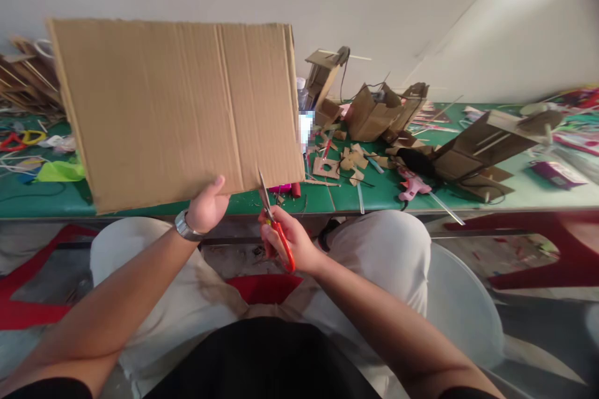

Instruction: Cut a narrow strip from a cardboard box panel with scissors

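Observation:
A large sheet of corrugated cardboard (159,112) is held up in front of me, tilted a little. My left hand (209,207) grips its lower edge, thumb on the near face and the other fingers hidden behind. Scissors with orange-red handles (284,246) are in my right hand (292,237), fingers wrapped round the handles. Their metal blades point upward at the sheet's bottom edge, right of my left hand. One blade shows in front of the cardboard; the other blade's position I cannot make out.
Cardboard structures (374,112) and loose scraps (353,159) lie on the green table (341,199). A pink glue gun (414,187) rests near the right-hand structure (482,149). More scissors (23,138) lie far left. A white partition (374,19) stands behind; red stools (552,249) are below.

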Motion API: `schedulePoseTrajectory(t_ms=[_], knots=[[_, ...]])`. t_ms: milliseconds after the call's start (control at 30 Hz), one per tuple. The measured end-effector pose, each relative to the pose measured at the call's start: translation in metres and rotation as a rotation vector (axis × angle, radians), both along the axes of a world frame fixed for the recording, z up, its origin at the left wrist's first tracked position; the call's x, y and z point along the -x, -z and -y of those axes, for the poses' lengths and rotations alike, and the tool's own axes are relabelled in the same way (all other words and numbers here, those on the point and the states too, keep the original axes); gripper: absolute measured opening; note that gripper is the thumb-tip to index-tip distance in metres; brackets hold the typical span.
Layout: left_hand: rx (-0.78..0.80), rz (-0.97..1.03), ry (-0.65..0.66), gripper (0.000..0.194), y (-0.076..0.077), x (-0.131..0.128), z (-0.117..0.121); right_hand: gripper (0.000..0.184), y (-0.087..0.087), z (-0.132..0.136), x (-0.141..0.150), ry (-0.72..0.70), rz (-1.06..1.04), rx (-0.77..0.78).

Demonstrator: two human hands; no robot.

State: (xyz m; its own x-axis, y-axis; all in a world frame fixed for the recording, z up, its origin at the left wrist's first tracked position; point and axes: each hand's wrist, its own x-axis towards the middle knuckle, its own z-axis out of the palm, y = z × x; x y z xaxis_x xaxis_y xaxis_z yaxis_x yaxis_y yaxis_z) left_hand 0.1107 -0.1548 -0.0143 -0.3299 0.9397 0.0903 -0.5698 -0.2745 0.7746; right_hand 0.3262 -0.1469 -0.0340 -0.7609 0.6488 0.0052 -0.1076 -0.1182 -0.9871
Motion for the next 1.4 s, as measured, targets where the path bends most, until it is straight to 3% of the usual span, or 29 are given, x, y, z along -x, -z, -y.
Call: schedulePoseTrajectory(t_ms=[267,433,600,700,867,1000,1167,1267,1400], knots=[[-0.04,-0.074,-0.256,0.03,-0.023,0.01,-0.003,0.038,0.0,-0.004,0.001,0.129,-0.027,0.024],[-0.069,-0.08,-0.374,0.027,-0.028,0.02,-0.008,0.037,0.003,-0.009,0.002,0.224,0.023,-0.017],[-0.068,0.014,-0.368,0.012,-0.023,0.04,-0.011,0.037,-0.002,-0.007,0.001,0.246,0.005,-0.034],[-0.019,0.037,-0.368,0.01,-0.02,0.047,-0.011,0.043,-0.007,-0.012,-0.001,0.362,-0.071,-0.035],[0.0,0.017,-0.237,0.01,-0.021,0.031,-0.002,0.058,-0.017,-0.042,-0.014,0.565,-0.199,-0.087],[0.044,0.038,-0.144,0.01,-0.017,0.019,0.004,0.078,-0.023,-0.059,-0.027,0.646,-0.221,-0.076],[0.075,0.016,-0.037,0.014,-0.008,0.019,0.005,0.066,-0.033,-0.058,-0.034,0.703,-0.228,-0.124],[0.058,-0.051,-0.064,0.02,-0.008,0.021,0.004,0.065,-0.038,-0.056,-0.035,0.658,-0.198,-0.11],[-0.004,-0.123,-0.206,0.027,-0.013,0.022,0.003,0.062,-0.04,-0.057,-0.036,0.674,-0.231,-0.077]])
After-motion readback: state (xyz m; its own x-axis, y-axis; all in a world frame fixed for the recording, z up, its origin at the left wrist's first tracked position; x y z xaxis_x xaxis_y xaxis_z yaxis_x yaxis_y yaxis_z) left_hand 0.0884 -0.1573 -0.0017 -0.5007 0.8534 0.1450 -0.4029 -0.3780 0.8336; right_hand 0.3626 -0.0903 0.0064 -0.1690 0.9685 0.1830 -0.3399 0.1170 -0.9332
